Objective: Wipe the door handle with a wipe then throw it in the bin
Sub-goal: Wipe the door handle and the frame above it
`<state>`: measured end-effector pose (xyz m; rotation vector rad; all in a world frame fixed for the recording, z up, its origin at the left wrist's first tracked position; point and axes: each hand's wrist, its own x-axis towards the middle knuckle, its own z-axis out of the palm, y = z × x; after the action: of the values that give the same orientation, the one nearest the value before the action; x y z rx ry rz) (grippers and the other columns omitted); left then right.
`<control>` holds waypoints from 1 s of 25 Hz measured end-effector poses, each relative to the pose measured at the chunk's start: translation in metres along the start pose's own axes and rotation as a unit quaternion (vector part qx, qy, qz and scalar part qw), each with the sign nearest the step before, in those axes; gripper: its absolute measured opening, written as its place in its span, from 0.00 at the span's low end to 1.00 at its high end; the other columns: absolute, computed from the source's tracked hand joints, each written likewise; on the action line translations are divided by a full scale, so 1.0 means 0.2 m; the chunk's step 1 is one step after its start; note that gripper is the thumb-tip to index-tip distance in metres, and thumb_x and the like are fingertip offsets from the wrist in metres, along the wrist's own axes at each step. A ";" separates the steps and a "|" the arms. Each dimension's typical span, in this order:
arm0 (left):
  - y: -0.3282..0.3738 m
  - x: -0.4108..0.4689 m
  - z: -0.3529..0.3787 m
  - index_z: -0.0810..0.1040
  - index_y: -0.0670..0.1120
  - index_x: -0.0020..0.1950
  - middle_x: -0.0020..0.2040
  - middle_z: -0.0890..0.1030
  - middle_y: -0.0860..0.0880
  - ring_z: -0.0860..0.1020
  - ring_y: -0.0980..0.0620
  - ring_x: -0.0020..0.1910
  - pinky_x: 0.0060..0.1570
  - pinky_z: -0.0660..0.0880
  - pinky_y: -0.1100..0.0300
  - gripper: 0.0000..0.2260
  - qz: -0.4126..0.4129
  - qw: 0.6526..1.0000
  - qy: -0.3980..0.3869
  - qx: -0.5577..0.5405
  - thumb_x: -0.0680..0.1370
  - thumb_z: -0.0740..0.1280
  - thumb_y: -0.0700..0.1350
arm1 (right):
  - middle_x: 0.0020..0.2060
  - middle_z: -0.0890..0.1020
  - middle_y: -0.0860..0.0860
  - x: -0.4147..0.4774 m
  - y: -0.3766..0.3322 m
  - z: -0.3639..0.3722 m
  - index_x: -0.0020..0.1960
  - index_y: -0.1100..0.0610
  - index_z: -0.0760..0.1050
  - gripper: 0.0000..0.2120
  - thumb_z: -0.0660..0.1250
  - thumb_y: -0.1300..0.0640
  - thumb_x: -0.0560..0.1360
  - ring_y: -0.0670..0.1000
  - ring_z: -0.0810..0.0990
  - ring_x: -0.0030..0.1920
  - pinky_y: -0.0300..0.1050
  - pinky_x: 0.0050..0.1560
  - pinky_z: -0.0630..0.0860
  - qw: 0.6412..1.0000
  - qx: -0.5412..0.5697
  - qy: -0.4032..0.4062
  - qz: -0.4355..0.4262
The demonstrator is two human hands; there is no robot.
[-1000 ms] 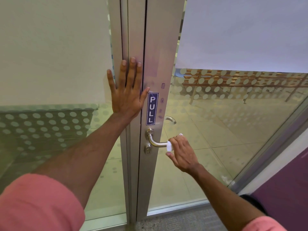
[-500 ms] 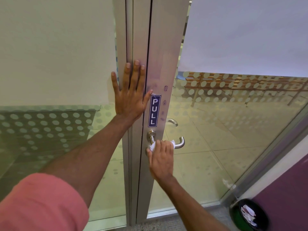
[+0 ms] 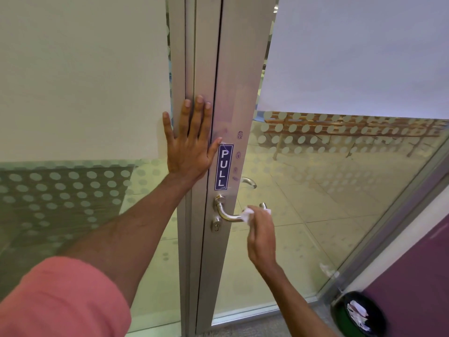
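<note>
We cannot see all of the white wipe (image 3: pixel 246 214); our right hand (image 3: pixel 261 235) is closed around it and covers most of it, pressing it on the silver door handle (image 3: pixel 224 213). The handle's far end (image 3: pixel 263 205) peeks out past our fingers. Our left hand (image 3: pixel 189 144) lies flat and spread on the metal door frame (image 3: pixel 230 69), next to the blue PULL sign (image 3: pixel 223 167). The black bin (image 3: pixel 359 313) sits low in the corner, partly cut off, with paper inside. Dotted glass (image 3: pixel 340 178) shows a tiled floor beyond.
</note>
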<state>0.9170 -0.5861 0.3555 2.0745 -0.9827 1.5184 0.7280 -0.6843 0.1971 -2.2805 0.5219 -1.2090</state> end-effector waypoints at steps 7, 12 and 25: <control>0.00 0.00 0.01 0.42 0.46 0.78 0.78 0.57 0.45 0.52 0.45 0.77 0.72 0.41 0.38 0.32 -0.001 1.000 0.006 0.001 0.82 0.47 0.64 | 0.54 0.81 0.50 0.19 0.02 -0.08 0.65 0.60 0.73 0.15 0.56 0.62 0.81 0.48 0.79 0.50 0.44 0.64 0.70 0.659 0.501 0.274 0.490; 0.00 -0.01 0.01 0.43 0.46 0.78 0.78 0.57 0.44 0.53 0.44 0.77 0.72 0.39 0.39 0.32 0.004 1.000 0.010 0.001 0.82 0.48 0.64 | 0.45 0.81 0.60 0.22 0.02 -0.05 0.57 0.64 0.75 0.14 0.53 0.61 0.81 0.57 0.80 0.47 0.49 0.61 0.74 0.456 0.696 0.192 0.520; 0.00 -0.01 0.01 0.46 0.45 0.78 0.78 0.59 0.44 0.55 0.44 0.77 0.72 0.43 0.38 0.31 0.007 1.000 0.013 -0.012 0.82 0.49 0.63 | 0.49 0.81 0.56 0.10 -0.34 0.18 0.57 0.60 0.75 0.14 0.55 0.54 0.83 0.53 0.79 0.49 0.48 0.64 0.73 0.446 0.682 0.253 0.521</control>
<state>0.9188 -0.5863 0.3536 2.0299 -1.0036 1.5287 0.7760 -0.6311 0.2331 0.0215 0.5919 -0.8585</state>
